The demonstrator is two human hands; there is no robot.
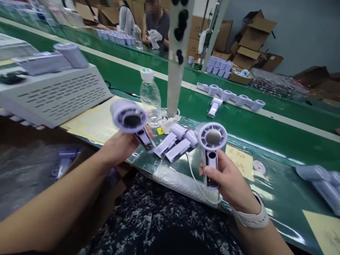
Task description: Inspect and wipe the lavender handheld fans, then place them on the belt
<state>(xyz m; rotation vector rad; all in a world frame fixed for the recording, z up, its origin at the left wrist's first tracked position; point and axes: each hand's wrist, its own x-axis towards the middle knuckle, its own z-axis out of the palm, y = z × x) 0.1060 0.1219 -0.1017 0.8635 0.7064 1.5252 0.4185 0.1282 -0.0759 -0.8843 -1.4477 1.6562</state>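
My left hand (123, 146) is closed around the handle of a lilac handheld fan (120, 108); its round head tilts up and is slightly blurred. On the right, my right hand (227, 175) grips the handle of a second lilac handheld fan (203, 136), held upright with its round grille and silver centre toward me. The lower handle looks uncovered, showing dark parts inside. Between my hands, more lilac fans (177, 147) lie on the green table (281, 191). A white cable (195, 177) curves down beside the right fan.
A clear plastic bottle (150, 94) stands by a metal post (176, 67). At left is a grey vented box (63, 92) with lilac parts on top. A row of fans (227, 95) lies on the conveyor belt (292, 113). Across it, a person (158, 26) works. More fans (318, 180) lie at right.
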